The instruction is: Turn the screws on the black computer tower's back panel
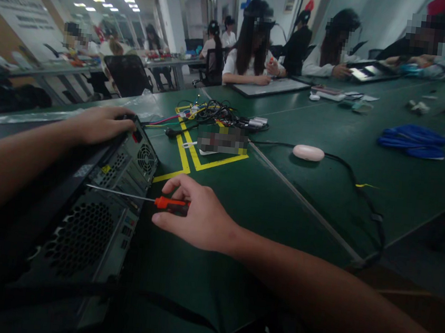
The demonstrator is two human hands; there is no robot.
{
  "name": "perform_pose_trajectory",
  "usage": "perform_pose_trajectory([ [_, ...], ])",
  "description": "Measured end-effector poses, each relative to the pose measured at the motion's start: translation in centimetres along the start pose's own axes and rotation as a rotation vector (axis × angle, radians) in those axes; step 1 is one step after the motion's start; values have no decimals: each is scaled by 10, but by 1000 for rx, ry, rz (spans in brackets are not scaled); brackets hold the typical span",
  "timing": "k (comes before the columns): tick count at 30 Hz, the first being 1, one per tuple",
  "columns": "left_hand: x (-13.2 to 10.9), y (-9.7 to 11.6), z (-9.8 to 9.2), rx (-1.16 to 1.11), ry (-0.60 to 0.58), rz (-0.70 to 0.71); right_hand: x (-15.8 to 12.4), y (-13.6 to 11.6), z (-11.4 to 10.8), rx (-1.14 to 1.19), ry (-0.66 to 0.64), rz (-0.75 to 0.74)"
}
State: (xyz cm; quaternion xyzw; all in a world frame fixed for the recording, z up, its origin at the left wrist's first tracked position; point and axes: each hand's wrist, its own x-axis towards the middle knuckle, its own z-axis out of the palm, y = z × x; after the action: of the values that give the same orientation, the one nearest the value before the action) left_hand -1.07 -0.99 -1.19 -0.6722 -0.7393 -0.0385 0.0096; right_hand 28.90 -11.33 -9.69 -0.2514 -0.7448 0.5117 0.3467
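Note:
A black computer case (85, 221) lies on the green table at the left, its metal back panel with vent holes, a fan grille and ports facing right. Over the far top edge of the case rests my left hand (105, 125), fingers bent down near the power supply corner. My right hand (197, 211) is closed around the handle of a screwdriver (171, 204), orange and black, with a long thin shaft pointing left. The screwdriver's tip lies by the edge of the back panel; whether it touches a screw is too small to tell.
Beyond the case, a tangle of black cables (220, 113) lies near yellow tape (223, 162) on the table (281, 215). A pale pink oval case (308, 153) sits by a long black cable. Blue folded cloth (412, 140) lies to the right. Several people work across the table.

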Motion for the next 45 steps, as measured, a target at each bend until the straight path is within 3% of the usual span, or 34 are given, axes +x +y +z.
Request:
perform_pose_trajectory([
  [45,-4,7,-3,-3,-7,-29,0,1,-2,27,-1,-33],
])
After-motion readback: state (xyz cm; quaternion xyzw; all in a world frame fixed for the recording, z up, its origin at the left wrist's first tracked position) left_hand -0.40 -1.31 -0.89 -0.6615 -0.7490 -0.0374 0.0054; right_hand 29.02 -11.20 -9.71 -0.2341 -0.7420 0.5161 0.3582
